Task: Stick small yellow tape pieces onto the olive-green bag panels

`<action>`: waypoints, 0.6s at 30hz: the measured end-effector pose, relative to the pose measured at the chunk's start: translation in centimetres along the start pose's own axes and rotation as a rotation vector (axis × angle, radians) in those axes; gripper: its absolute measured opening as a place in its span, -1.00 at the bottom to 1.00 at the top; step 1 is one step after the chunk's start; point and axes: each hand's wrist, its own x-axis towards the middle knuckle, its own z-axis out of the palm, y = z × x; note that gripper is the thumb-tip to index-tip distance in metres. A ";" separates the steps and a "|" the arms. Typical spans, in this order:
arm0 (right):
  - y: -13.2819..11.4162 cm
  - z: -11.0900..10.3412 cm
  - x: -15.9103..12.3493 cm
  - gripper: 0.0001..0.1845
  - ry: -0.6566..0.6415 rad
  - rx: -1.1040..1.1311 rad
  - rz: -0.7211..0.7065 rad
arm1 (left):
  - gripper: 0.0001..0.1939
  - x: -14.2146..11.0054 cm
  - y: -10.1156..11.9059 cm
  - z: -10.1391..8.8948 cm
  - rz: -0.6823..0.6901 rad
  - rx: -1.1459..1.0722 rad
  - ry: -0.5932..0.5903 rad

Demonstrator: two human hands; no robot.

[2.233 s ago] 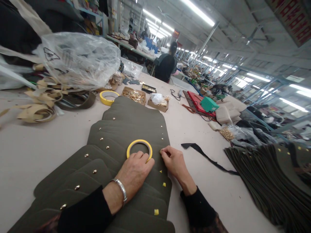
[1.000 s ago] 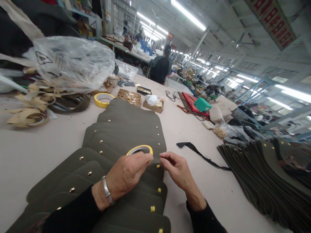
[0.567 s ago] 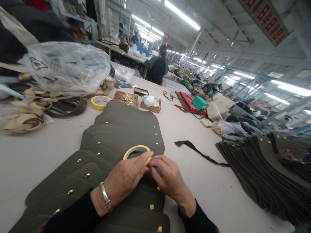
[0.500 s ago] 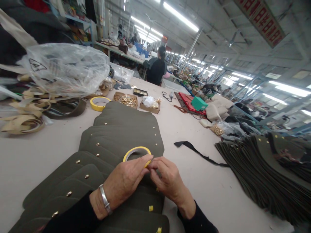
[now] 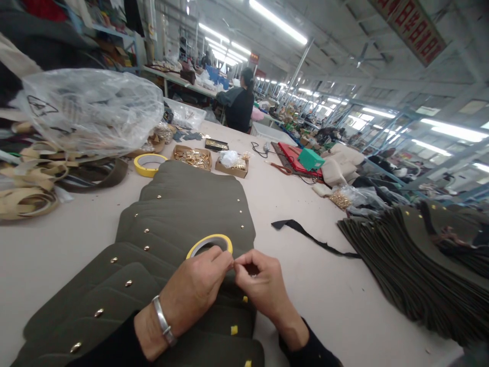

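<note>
Panels: dark olive panels (image 5: 194, 196) lie overlapped in a long run on the table (image 5: 298, 311), from the near edge toward the far middle. Three yellow tape pieces (image 5: 234, 330) are visible along the right side of the near panels. The far panels show small gold studs (image 5: 129, 283) on both sides and no yellow; judged from this, the near part is done and the far part is left.

Grip: the left hand (image 5: 193, 290) pinches the near right rim of a yellow tape roll (image 5: 212, 237), which is tilted up above the middle panels. The right hand (image 5: 263, 280) meets it there, thumb and forefinger pressed together; too small to tell whether a tape end is between them.

Around: a stack of panels (image 5: 385, 270) at right, with yellow bits on top; a black strip (image 5: 305, 238) between it and the run. Far side: a second tape roll (image 5: 146, 172), cartons of gold hardware (image 5: 194, 158). A clear plastic bag (image 5: 91, 112) sits far left.

Obstruction: hands and left sleeve (image 5: 109, 344) cover part of the middle and near panels.
</note>
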 end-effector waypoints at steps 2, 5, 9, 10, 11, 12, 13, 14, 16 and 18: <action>0.3 -0.1 0.6 -0.91 -0.017 0.179 0.208 | -0.78 0.2 0.4 -0.2 0.066 0.014 0.082; 1.9 -0.9 1.9 -0.85 -0.005 0.352 0.395 | -0.81 1.0 0.6 -0.5 0.107 0.065 0.144; 4.9 -2.4 3.6 -0.71 0.002 0.384 0.426 | -0.87 2.8 -0.7 -0.4 0.011 0.297 -0.056; 5.5 -2.6 3.8 -0.69 -0.001 0.379 0.419 | -0.86 3.1 -1.1 -0.2 -0.004 0.335 -0.121; 6.0 -2.6 4.1 -0.68 -0.015 0.369 0.416 | -0.85 3.4 -1.6 0.1 -0.013 0.358 -0.172; 6.4 -2.6 4.2 -0.68 -0.034 0.351 0.417 | -0.84 3.6 -1.9 0.4 -0.018 0.369 -0.205; 6.6 -2.5 4.4 -0.68 -0.054 0.327 0.419 | -0.83 3.7 -2.2 0.6 -0.024 0.375 -0.223; 6.8 -2.4 4.5 -0.69 -0.071 0.303 0.423 | -0.83 3.8 -2.3 0.8 -0.029 0.376 -0.231; 7.0 -2.1 4.7 -0.71 -0.094 0.266 0.428 | -0.82 3.8 -2.5 1.1 -0.036 0.370 -0.233; 7.0 -2.1 4.9 -0.74 -0.105 0.247 0.426 | -0.81 3.7 -2.5 1.1 -0.040 0.360 -0.241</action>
